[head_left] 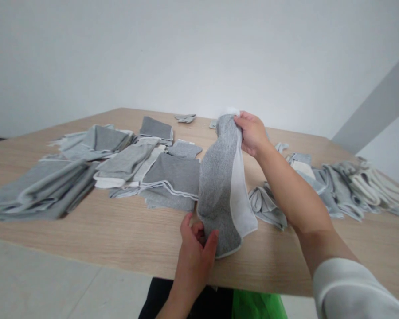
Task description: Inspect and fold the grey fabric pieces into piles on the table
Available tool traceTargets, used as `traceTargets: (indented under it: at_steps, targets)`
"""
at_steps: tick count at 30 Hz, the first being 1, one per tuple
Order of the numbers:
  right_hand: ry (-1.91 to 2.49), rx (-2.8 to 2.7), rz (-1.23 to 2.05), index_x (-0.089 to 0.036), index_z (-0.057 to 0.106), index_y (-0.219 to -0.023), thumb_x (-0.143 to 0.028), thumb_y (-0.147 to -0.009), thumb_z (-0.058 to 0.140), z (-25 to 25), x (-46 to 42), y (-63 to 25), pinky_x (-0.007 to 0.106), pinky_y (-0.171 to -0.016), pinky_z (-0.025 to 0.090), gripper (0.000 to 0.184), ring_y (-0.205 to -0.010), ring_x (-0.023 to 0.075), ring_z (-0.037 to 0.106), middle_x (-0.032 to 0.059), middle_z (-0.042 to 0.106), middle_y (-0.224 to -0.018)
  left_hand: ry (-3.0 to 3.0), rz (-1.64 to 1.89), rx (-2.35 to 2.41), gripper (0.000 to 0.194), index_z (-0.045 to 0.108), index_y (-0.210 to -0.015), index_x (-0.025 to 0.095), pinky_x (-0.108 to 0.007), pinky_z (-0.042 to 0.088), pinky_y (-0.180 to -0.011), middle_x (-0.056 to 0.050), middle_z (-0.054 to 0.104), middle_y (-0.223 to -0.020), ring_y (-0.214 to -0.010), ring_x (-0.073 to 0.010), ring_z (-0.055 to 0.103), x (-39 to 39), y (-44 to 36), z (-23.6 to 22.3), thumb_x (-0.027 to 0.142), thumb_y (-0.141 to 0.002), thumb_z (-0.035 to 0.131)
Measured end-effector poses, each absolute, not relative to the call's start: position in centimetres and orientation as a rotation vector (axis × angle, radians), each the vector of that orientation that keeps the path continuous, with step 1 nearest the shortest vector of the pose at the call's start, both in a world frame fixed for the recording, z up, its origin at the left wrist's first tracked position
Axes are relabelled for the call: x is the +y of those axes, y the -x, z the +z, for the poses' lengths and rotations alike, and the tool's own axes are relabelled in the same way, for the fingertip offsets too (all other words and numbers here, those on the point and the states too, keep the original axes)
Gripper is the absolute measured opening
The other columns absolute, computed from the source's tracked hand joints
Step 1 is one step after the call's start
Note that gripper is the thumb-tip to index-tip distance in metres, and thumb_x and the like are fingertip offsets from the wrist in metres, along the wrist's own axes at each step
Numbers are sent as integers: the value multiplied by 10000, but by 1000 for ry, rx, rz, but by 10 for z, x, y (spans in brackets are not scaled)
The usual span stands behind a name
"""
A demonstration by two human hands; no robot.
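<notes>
A long grey fabric piece (217,177) with a pale underside hangs in front of me, its top end raised above the table. My right hand (251,133) pinches its upper edge, where a white trim shows. Lower down, my left hand (196,243) grips the left edge near the bottom, thumb in front and fingers curled partly behind the cloth. The pale layer (241,199) fans out on the right side. Just left of it lies a dark grey piece with white edging (173,173), and a crumpled grey piece (267,206) rests to the right, below my right forearm.
Stacks of folded grey fabric (43,188) cover the left of the wooden table (126,239). Rumpled grey and cream pieces (352,186) lie at the right. Small scraps (185,118) sit near the wall. Something green (259,305) shows below the front edge.
</notes>
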State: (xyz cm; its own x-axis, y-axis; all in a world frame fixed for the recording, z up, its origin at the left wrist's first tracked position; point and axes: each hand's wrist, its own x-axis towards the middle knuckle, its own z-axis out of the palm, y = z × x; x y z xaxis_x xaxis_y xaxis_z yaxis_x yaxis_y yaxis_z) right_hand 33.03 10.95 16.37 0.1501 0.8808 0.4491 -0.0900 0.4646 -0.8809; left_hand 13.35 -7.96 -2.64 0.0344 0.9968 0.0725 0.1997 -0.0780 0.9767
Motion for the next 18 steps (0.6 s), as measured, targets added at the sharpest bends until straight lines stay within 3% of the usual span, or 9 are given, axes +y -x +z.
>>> traceTargets:
  at_steps: [4, 8, 11, 15, 18]
  targets:
    - [745, -1307, 797, -220, 568, -759, -257, -826, 624, 176, 86, -310, 232, -539, 426, 95, -575, 124, 563, -47, 552, -619, -1881, 1355, 1533, 589, 397, -1364, 135, -507, 478, -981, -219, 474, -1330, -1264, -341, 498, -73, -131, -19, 373, -866, 603]
    - [740, -1339, 836, -219, 584, -760, -226, -821, 608, 176, 76, -299, 212, -491, 371, 66, -486, 98, 478, -59, 539, -582, -2171, 1380, 1524, 401, 500, -1266, 121, -542, 422, -1051, -232, 427, -1374, -1325, -356, 430, -65, -129, -11, 318, -918, 530]
    - [698, -1370, 870, -225, 596, -769, -267, -813, 641, 176, 72, -302, 220, -498, 389, 76, -510, 108, 496, -53, 548, -596, -2046, 1441, 1538, 497, 426, -1317, 86, -570, 369, -1089, -255, 435, -1380, -1354, -363, 392, -54, -128, -9, 357, -915, 531]
    - [623, -1457, 922, -233, 625, -813, -341, -772, 722, 180, 60, -310, 253, -563, 464, 151, -601, 135, 574, -40, 574, -650, -1665, 1486, 1526, 750, 301, -1418, 128, -537, 365, -1097, -226, 392, -1450, -1363, -337, 394, -39, -125, 2, 455, -834, 640]
    - [604, -1419, 936, -222, 631, -840, -363, -739, 763, 185, 48, -312, 267, -603, 495, 218, -684, 148, 625, -36, 589, -697, -1484, 1504, 1358, 752, 360, -1396, 150, -470, 413, -1059, -183, 495, -1392, -1276, -297, 502, -32, -123, 18, 448, -790, 689]
